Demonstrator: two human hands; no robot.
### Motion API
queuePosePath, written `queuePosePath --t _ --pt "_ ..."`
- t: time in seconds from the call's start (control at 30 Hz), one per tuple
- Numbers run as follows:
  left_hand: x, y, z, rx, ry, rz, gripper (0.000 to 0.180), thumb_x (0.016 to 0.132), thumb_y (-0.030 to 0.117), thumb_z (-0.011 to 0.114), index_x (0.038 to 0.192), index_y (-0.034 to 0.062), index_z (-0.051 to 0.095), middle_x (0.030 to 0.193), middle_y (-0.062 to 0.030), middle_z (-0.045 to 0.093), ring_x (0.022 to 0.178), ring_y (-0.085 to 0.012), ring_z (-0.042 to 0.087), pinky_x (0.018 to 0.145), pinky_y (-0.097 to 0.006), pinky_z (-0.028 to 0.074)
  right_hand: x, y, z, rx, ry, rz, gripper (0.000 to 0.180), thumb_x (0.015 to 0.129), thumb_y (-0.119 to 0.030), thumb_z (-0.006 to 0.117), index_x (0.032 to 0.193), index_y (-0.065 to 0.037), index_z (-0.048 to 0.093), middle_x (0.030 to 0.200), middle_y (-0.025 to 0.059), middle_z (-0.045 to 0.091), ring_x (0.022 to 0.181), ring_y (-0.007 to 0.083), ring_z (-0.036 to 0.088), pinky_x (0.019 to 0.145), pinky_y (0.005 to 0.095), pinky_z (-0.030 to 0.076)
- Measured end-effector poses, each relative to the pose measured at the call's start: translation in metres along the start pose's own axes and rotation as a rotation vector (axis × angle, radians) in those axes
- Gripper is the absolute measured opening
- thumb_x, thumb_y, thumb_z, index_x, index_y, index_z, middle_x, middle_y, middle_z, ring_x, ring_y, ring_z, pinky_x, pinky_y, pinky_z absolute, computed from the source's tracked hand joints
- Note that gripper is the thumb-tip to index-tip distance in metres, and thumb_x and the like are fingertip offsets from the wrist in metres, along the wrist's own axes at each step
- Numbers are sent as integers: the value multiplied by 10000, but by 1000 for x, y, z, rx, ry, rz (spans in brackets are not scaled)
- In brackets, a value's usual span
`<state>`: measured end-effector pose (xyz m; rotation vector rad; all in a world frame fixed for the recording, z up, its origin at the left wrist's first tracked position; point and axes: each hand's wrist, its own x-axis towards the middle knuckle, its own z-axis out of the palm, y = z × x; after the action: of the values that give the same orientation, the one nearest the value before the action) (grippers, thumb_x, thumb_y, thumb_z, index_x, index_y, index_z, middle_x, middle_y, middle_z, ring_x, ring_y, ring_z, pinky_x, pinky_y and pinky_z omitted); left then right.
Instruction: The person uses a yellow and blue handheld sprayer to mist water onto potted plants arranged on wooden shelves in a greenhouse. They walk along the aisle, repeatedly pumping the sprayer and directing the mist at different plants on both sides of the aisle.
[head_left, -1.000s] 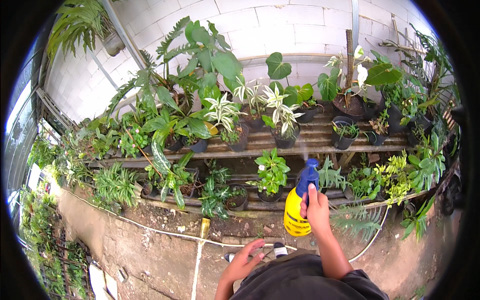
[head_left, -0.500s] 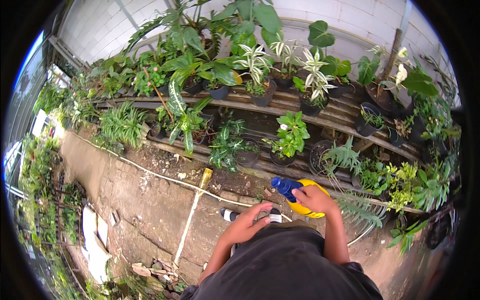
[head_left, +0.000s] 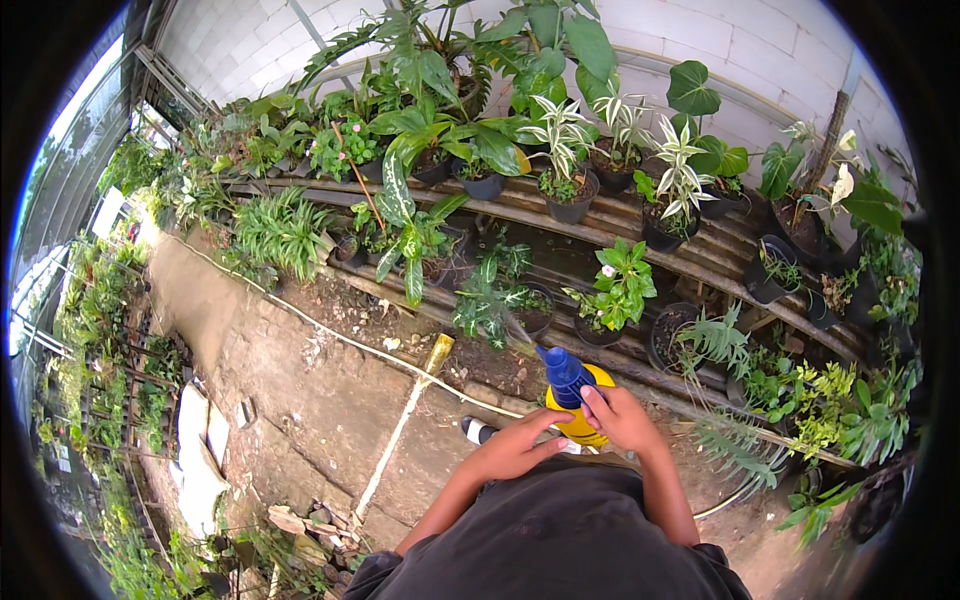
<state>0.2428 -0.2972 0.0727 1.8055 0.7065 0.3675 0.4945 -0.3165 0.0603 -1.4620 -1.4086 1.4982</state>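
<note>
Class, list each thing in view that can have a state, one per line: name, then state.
Yellow-and-blue spray bottle: held, tilted, spraying
Right hand: closed on the spray bottle
Left hand: open beside the spray bottle; contact unclear
Pale-flowered potted plant: upright, in bloom
Pale hose: uncoiled on the ground
Slatted shelves: loaded

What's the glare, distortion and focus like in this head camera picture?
Head view: daylight glare whitens the upper left edge; head view: the slatted shelf curves with fisheye distortion; head view: the pump sprayer looks fairly clear, while far-left foliage is softer.
</note>
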Motion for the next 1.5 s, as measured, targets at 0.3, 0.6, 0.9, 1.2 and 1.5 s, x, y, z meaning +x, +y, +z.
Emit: queuePosePath --t 0.3,0.6,0.9,1.2,1.5 --pt "-8 0 -6 -23 24 -80 456 1098 297 617 1462 31 556 1420 -207 623 1332 -374 600 1118 -430 462 25 53 -19 -268 153 125 627 1079 -522 530 864 37 714 772 223 705 723 386 687 715 487 520" --pt "6 -8 14 -9 -64 -88 453 1097 301 612 1456 29 561 1435 -223 613 1339 -386 593 1124 -438 459 -4 77 -40 -358 345 234 591 1052 -499 558 897 40 747 852 299 713 807 497 692 766 540 532" --pt "33 2 30 18 -168 -60 455 1100 316 603 1455 36 554 1412 -213 614 1333 -387 595 1139 -433 451 -25 105 -35 -163 144 245 616 1071 -526 536 873 19 743 778 207 728 724 376 705 733 468 536" --pt "33 3 36 -26 -172 -139 447 1095 296 617 1463 48 560 1417 -208 612 1330 -386 597 1127 -434 460 -27 156 -47 -54 639 423 603 1064 -515 548 919 40 733 801 277 718 805 472 722 760 517 546" --pt "34 7 43 4 -201 -226 468 1092 320 635 1474 57 571 1430 -184 624 1356 -348 592 1128 -413 461 -26 185 -61 -355 519 408 620 1034 -519 589 918 74 727 827 309 711 815 506 704 763 545 543"
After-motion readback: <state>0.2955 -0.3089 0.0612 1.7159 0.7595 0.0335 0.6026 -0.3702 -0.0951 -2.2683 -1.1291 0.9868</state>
